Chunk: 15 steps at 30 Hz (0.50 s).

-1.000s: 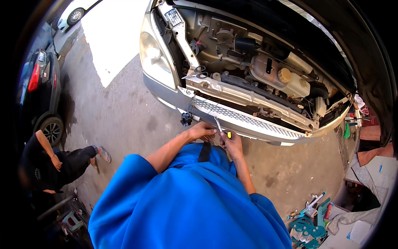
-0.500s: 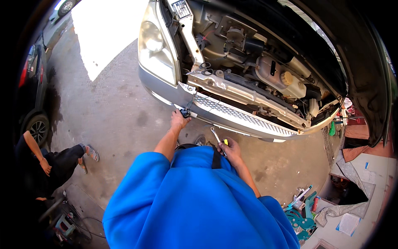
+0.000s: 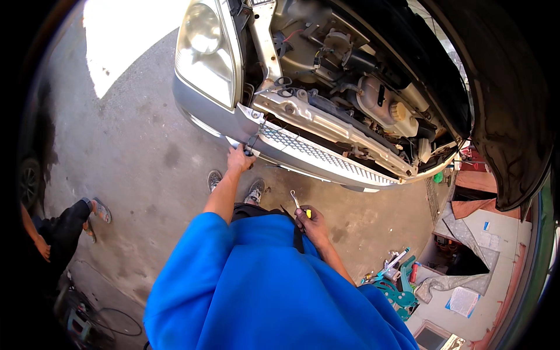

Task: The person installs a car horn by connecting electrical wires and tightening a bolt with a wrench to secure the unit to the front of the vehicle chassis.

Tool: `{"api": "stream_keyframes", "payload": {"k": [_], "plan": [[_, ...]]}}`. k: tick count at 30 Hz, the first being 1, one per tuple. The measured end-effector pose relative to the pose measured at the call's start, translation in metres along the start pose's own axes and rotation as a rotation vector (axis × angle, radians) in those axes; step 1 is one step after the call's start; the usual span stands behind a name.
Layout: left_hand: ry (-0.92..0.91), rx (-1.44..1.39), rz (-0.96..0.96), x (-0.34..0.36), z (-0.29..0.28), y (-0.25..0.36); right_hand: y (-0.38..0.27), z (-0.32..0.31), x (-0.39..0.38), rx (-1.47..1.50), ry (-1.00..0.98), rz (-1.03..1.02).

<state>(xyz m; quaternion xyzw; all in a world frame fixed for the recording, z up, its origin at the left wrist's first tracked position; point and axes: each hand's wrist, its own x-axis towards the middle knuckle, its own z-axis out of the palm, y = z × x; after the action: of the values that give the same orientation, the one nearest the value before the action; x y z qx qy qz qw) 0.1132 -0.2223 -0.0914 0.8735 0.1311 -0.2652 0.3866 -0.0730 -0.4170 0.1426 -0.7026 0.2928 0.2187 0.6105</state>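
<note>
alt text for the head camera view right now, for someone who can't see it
A person in blue stands at a vehicle with its hood raised, left hand at a small dark part by the front bumper, grip partly hidden, right hand holding a metal wrench and something yellow. Another person's legs show at the picture's left.

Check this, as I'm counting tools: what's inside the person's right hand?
The right hand holds a wrench, far end exposed; something yellow shows too. Whatever else it encloses is covered and cannot be seen.
</note>
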Motion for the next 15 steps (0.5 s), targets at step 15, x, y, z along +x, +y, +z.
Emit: {"api": "stream_keyframes", "payload": {"k": [15], "plan": [[-0.675, -0.928, -0.078, -0.096, -0.056, 0.026, -0.014, 0.056, 0.089, -0.324, 0.241, -0.355]]}}
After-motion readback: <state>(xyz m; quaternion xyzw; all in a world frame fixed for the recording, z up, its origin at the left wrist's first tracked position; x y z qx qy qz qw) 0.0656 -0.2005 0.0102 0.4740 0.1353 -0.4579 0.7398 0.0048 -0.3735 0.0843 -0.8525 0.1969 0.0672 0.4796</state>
